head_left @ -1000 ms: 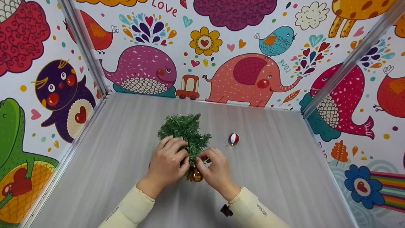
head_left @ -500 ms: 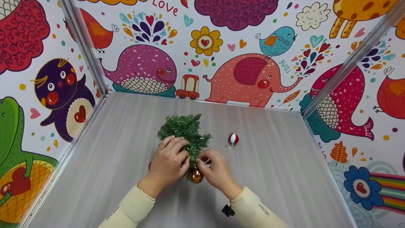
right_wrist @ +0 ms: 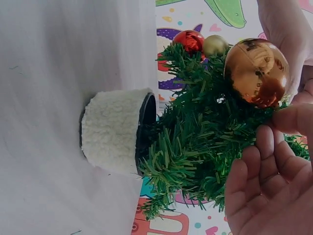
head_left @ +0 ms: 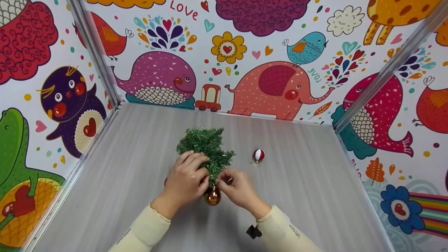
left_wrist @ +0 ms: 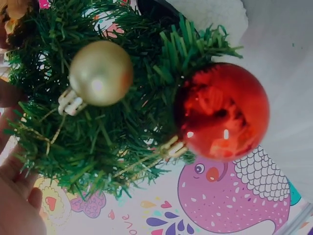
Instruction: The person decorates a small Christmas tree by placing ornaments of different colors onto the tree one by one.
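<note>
A small green tinsel Christmas tree (head_left: 201, 141) stands in a white fleecy pot (right_wrist: 115, 129). My left hand (head_left: 187, 176) grips the tree's near left side with curled fingers. A shiny copper-gold bauble (head_left: 212, 196) hangs from the near side, between both hands. Just above its cap, my right hand (head_left: 241, 189) pinches at its string, thumb against index finger, among the needles; the pinched part is mostly hidden. In the left wrist view, a red bauble (left_wrist: 225, 112) and a smaller matte gold bauble (left_wrist: 100, 73) hang on the tree by thin gold strings.
A red-and-white striped ball (head_left: 258, 155) with a gold string lies on the grey table (head_left: 297, 182), right of the tree. Cartoon-printed walls (head_left: 217, 87) enclose the table at the back and sides. A small black object (head_left: 253, 231) shows at the right sleeve.
The copper-gold bauble has shifted slightly left and down and shows more fully. My right hand has moved a little lower, while my left hand keeps its place on the tree.
</note>
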`<control>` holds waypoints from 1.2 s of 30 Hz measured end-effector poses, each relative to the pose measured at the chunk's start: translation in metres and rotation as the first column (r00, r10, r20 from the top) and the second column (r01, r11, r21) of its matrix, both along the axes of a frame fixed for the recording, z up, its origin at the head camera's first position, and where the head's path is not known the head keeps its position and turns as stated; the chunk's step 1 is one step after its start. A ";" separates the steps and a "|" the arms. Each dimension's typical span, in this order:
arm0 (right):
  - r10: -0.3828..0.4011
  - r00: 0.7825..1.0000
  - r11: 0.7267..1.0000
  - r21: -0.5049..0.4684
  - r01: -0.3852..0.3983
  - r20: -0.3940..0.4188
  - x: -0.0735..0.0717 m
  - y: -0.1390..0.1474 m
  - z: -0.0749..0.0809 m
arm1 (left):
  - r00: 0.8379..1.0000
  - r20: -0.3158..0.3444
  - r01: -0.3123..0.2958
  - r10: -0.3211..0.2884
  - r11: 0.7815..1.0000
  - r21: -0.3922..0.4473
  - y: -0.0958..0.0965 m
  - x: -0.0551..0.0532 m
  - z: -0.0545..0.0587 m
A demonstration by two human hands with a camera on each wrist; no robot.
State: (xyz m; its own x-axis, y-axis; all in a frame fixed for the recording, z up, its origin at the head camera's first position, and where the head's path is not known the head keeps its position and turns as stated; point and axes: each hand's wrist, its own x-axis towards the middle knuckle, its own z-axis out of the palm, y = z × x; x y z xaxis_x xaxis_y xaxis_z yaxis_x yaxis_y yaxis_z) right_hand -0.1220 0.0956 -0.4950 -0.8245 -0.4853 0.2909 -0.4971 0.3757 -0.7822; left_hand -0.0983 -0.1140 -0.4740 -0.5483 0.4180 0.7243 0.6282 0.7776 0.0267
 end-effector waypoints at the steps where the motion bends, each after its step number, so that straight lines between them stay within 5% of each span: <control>1: -0.006 1.000 1.000 -0.014 0.006 0.005 0.000 0.000 -0.001 | 1.000 -0.002 0.001 -0.001 1.000 -0.001 0.000 0.000 0.000; 10: -0.095 0.995 0.989 -0.112 0.097 0.019 0.003 -0.007 -0.007 | 1.000 -0.026 0.007 -0.006 1.000 0.017 0.000 -0.002 -0.002; 15: -0.117 0.993 0.985 -0.123 0.119 0.020 0.011 -0.010 0.005 | 1.000 -0.029 -0.005 0.006 1.000 0.027 0.000 -0.002 -0.002; 20: -0.067 0.998 0.989 -0.133 0.069 0.019 0.019 -0.011 0.026 | 1.000 -0.024 0.000 0.000 1.000 0.011 0.000 -0.001 -0.001; 27: -0.003 1.000 0.996 -0.092 0.005 0.023 0.015 -0.007 0.029 | 1.000 -0.002 0.016 -0.016 1.000 -0.007 0.000 -0.001 -0.001; 36: -0.011 0.999 0.996 -0.090 0.007 -0.036 -0.001 -0.002 -0.006 | 0.999 0.015 0.036 -0.036 0.999 0.000 -0.002 -0.001 0.000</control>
State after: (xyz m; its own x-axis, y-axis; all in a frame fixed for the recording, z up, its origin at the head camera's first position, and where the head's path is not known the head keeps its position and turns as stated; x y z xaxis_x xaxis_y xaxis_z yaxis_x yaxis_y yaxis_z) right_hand -0.1232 0.0939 -0.5009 -0.8169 -0.4485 0.3627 -0.5225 0.3093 -0.7945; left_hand -0.0989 -0.1160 -0.4741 -0.5437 0.4375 0.7163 0.6549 0.7548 0.0361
